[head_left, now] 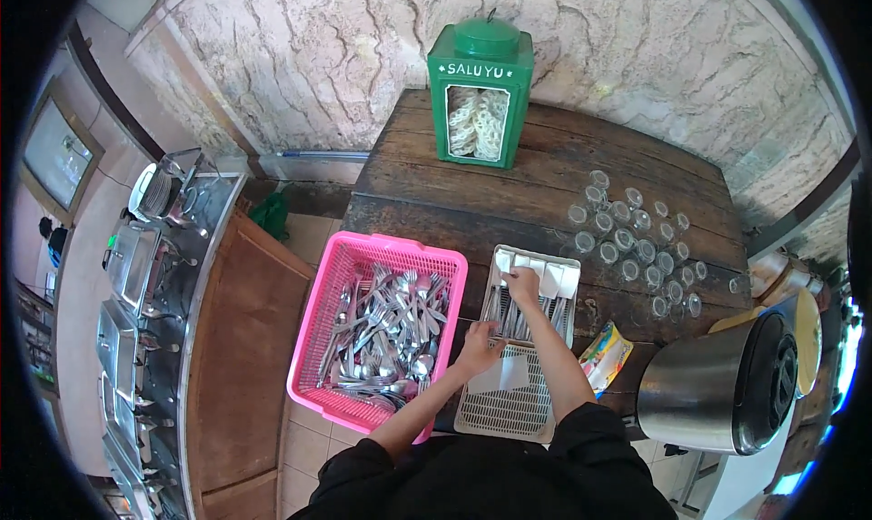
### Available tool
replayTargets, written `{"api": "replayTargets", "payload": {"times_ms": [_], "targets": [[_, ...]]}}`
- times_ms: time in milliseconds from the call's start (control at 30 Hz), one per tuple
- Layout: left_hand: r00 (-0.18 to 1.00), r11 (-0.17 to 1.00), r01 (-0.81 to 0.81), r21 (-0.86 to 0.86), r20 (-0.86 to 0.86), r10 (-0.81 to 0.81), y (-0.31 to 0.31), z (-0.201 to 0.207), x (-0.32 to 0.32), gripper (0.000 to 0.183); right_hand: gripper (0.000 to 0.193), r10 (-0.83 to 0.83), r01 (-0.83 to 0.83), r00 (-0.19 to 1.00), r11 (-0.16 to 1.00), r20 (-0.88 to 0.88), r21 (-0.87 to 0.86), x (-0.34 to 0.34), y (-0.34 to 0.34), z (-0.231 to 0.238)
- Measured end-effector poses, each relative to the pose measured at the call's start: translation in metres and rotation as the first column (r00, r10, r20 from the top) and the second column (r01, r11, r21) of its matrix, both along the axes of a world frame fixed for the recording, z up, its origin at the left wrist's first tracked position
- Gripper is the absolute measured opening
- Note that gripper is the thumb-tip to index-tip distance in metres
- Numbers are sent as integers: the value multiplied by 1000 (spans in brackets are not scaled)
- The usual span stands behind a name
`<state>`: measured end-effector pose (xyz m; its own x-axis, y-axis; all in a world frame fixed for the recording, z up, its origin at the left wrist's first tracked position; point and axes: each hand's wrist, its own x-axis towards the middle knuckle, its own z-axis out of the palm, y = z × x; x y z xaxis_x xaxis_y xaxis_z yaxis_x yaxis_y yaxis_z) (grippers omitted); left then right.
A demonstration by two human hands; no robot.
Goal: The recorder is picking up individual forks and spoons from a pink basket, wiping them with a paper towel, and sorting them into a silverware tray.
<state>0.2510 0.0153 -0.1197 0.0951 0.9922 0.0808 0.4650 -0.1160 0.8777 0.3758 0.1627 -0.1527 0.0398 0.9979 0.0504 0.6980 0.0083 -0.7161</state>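
Observation:
My right hand (521, 287) reaches into a light grey cutlery tray (569, 325). Its fingers are closed beside white paper pieces (554, 277) at the tray's far end; what they grip is hidden. Under and beside that hand lie several metal utensils in a row. At the tray's near left corner my left hand (478, 348) has its fingers curled in, and I cannot make out what they hold. Nearer to me is a beige slatted basket (486, 416) with a white paper sheet (512, 373) on it. To the left, a pink plastic basket (304, 361) holds a heap of loose forks and spoons (386, 325).
A green lantern-shaped tin (480, 93) with pale crackers behind its window stands at the back of the wooden table (400, 193). Several glass cups (645, 249) cover the right side. A colourful packet (606, 356) and a steel drum-shaped container (695, 388) stand nearer. Metal serving pans (118, 334) line a left counter.

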Motion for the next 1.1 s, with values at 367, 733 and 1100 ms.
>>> {"api": "replayTargets", "payload": {"times_ms": [367,733,1100], "targets": [[1000,998,19,-66,24,-17,-12,32,-3,16,25,-54,58,997,995,-46,80,-7,-13,-4],[831,940,337,-57,-451,-325,-43,-11,-6,19,15,71,-93,957,993,-280,-66,45,-132,50],[750,867,250,-430,-481,-455,-45,-41,22,16,29,-27,25,1000,987,-5,-161,59,-230,4]]}}
